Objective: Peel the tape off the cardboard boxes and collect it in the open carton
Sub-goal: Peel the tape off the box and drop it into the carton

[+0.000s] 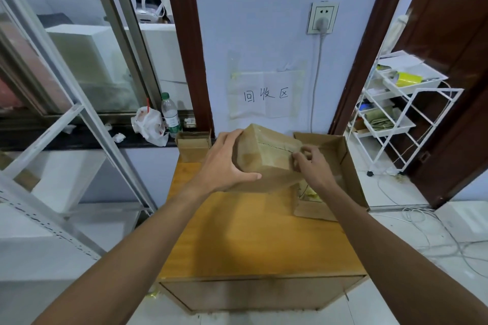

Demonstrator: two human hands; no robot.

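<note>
The left hand gripped the near left corner of a taped cardboard box, thumb underneath and fingers curled over the top, holding it tilted above the wooden table. The right hand was bunched at the box's right edge, fingertips pinched at the tape running along the seam — whether any strip had lifted, I could not tell. Just right of the box sat the open carton, yellowish scraps inside — a smaller box stood behind, against the wall
</note>
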